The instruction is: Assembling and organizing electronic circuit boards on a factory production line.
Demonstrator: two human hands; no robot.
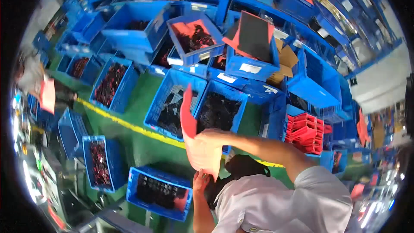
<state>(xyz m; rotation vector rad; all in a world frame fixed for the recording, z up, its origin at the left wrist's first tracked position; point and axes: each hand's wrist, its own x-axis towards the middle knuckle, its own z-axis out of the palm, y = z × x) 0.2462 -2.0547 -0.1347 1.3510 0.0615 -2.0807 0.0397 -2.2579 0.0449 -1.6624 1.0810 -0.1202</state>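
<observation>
A limp pink sheet (203,151) hangs in front of my body, bent, with its narrow far end curling upward. My right hand (212,137) is closed on its right edge, the forearm coming in from the right. At the sheet's near edge, my left hand (201,181) pinches the lower corner. Just beyond the sheet stand two blue crates on the floor: the left crate (151,111) and the right crate (242,105), both with dark parts inside. The sheet overlaps part of the view of them.
A blue crate of black parts (189,203) stands at the near left, beside another with reddish parts (111,164). Stacked blue bins (252,67) and shelving (222,4) line the far side. Red trays (305,133) are at right. Another person (32,75) stands far left, near a yellow floor line (125,123).
</observation>
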